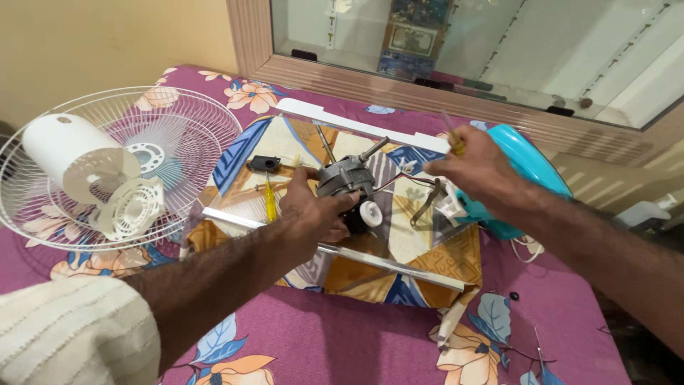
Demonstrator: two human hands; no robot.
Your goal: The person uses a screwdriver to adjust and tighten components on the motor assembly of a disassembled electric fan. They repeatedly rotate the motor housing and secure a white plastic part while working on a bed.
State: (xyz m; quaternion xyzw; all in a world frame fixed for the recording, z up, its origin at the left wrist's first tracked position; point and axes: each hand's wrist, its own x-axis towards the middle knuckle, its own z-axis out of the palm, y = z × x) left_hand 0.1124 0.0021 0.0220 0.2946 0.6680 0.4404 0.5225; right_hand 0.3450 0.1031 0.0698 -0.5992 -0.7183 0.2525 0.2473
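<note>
Squarely underhand (pixel 313 210): ribbed grey metal motor (pixel 347 180)

To our left we see a white wire fan guard (pixel 187 135) lying flat on the purple floral cloth (pixel 342 335), with a white plastic motor housing (pixel 70 155) resting on it. A patterned sheet in orange, blue and cream (pixel 420 267) covers the middle of the cloth. On it we find a small black part (pixel 264 164) and, just beside that, a yellow-handled screwdriver (pixel 271 203). A long white strip (pixel 335 120) runs along the sheet's far edge. Beyond it stands a wood-framed mirror (pixel 456 89). A small black washer (pixel 514 296) sits on the cloth at our right.
</note>
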